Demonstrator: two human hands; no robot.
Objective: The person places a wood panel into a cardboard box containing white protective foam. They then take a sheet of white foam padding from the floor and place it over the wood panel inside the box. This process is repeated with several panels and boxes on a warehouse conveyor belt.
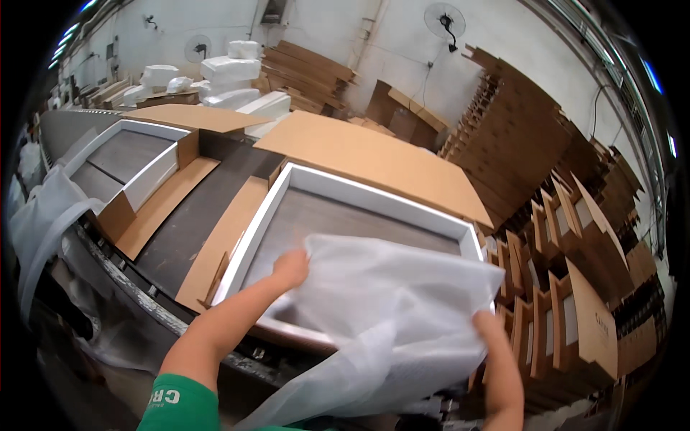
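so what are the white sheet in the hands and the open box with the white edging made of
The white sheet looks like thin foam wrap or soft plastic film: translucent, matte, draping in loose folds between the left hand and right hand. The open box appears to be plain brown corrugated cardboard, dull and unprinted. Its white edging seems rigid foam, though painted board is possible.

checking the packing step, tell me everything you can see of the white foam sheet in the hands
The white foam sheet is thin, translucent and soft-looking, creased and billowing. It is spread over the near right part of the open box with white edging, a tail hanging below its near edge. The left hand grips its left edge, the right hand its right edge.
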